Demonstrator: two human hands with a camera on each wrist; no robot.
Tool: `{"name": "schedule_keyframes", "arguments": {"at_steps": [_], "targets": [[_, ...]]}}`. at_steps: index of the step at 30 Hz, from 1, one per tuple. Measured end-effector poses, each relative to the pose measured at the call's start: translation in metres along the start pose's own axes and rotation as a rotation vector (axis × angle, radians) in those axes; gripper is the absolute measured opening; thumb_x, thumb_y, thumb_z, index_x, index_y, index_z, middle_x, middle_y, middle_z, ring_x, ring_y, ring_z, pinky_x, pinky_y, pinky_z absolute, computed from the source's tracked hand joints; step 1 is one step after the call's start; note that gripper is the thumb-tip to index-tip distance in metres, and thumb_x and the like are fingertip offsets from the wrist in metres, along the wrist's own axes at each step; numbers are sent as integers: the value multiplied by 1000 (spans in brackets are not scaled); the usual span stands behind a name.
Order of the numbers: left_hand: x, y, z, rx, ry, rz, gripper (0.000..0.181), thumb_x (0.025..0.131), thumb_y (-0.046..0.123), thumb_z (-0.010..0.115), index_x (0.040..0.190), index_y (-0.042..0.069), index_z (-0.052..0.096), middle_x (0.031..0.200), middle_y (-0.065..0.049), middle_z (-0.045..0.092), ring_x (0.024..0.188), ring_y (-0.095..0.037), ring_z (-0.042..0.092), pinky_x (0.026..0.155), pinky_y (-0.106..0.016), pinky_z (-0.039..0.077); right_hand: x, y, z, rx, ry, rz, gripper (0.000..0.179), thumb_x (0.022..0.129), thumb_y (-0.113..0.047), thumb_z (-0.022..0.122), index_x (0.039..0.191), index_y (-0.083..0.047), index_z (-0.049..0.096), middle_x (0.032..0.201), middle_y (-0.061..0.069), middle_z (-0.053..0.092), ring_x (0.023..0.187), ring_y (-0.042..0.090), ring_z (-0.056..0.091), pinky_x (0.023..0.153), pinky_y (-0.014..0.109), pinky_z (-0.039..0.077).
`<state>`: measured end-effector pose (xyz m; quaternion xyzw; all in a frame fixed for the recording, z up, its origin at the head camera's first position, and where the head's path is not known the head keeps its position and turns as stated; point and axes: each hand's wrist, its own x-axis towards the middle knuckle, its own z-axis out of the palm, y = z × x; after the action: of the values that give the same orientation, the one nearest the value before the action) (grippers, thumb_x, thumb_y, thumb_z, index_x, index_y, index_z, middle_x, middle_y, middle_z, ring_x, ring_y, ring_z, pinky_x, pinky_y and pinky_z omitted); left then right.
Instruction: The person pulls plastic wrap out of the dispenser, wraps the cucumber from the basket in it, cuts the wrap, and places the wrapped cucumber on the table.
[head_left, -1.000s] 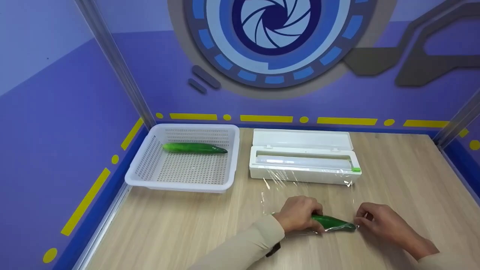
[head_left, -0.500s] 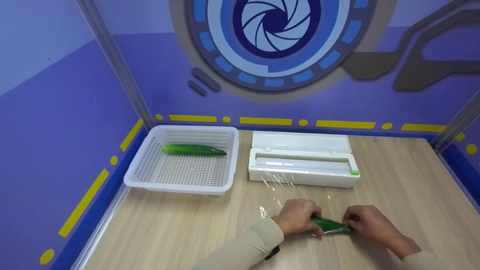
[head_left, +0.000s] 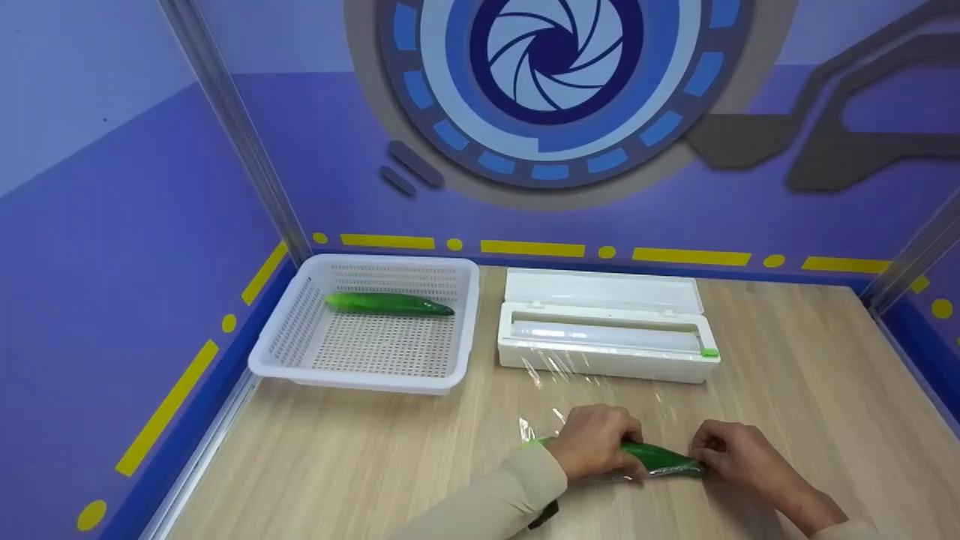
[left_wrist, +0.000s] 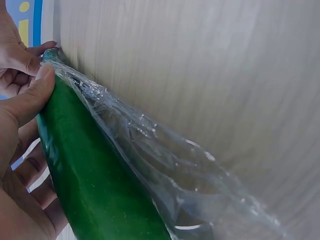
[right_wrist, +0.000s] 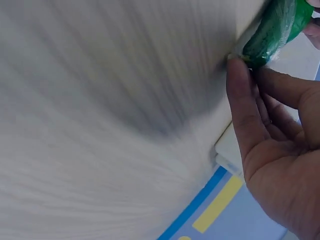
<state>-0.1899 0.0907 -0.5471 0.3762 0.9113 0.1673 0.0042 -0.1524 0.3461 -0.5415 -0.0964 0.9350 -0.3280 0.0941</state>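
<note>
A dark green cucumber (head_left: 652,456) lies on the table at the front, partly covered by clear cling film (left_wrist: 160,155). My left hand (head_left: 596,442) grips it around the middle, thumb on the near side and fingers behind. Loose film spreads out from the cucumber's side in the left wrist view. At the cucumber's right tip, my right hand (head_left: 739,454) pinches the film between thumb and index finger, close against the tip (right_wrist: 255,55). The film runs back from the cucumber to a roll (head_left: 607,335) in a white dispenser box (head_left: 607,365), its lid raised.
A white perforated basket (head_left: 364,381) stands at the back left, with a second cucumber (head_left: 390,304) inside. The dispenser has a small green slider (head_left: 709,352) at its right end. Purple walls (head_left: 300,150) border the wooden table (head_left: 360,465) at the back and sides.
My right hand has moved left from beside the cucumber's tip to right at it, bringing the film edge in. The left hand keeps its grip in nearly the same place.
</note>
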Motion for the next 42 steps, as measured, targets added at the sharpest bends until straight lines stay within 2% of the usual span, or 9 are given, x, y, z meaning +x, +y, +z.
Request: {"name": "schedule_keyframes", "arguments": {"at_steps": [10,14,17,22,28,31,35,38,42], "targets": [[-2,-1,1,-29,12,-4,33,71,56,95,88,32,81,74,24,60,65,8,46,56,-17,33,-4,4,-9,23,-169,-120,18,89,6,71,99,-9,73,91,-2,67,80,6,58,68,26,52],[-4,-2,3,-31,7,-4,33,72,56,95,90,32,82,74,23,60,65,8,46,56,-17,33,-7,4,-8,63,-238,-138,21,88,-5,82,105,-7,70,95,1,65,83,9,59,69,26,51],[-5,-2,3,-35,2,-1,34,73,56,94,92,31,82,74,23,60,65,8,46,57,-16,34,-7,4,-3,38,-211,-178,27,85,-13,90,101,-11,68,91,-3,62,79,7,56,66,26,49],[-6,1,5,-29,12,-15,39,73,57,94,98,30,83,78,21,61,66,7,46,58,-16,33,-5,7,4,-48,-129,-253,26,83,-7,89,91,-17,66,85,-11,57,75,2,51,63,25,46],[-12,-1,1,-59,-10,-1,41,83,53,89,113,27,82,91,18,66,73,6,48,61,-14,34,-3,8,2,-73,-128,-315,26,84,-8,89,90,-19,66,85,-12,54,75,2,49,61,25,44],[-20,-7,-3,-74,10,25,41,86,50,87,119,26,81,100,16,68,82,5,50,64,-11,35,-1,8,1,-78,-140,-320,25,85,-10,89,91,-19,66,86,-12,54,75,2,49,61,25,43],[-37,-17,-11,-37,179,71,33,88,50,85,111,26,82,104,14,70,92,1,56,69,-9,37,-1,7,1,-82,-146,-312,24,85,-10,89,91,-19,67,86,-12,55,76,2,49,61,25,43],[-52,-25,-19,-48,269,113,25,89,46,84,100,24,81,96,13,69,85,3,56,68,-7,37,0,7,0,-82,-148,-306,24,85,-10,89,91,-19,67,86,-12,55,75,2,49,61,25,44],[-74,-38,-31,-91,201,177,23,88,44,85,91,22,80,86,14,67,72,8,49,65,-6,37,1,5,1,-76,-150,-303,25,85,-9,89,90,-19,67,85,-12,55,75,2,49,61,25,44]]}}
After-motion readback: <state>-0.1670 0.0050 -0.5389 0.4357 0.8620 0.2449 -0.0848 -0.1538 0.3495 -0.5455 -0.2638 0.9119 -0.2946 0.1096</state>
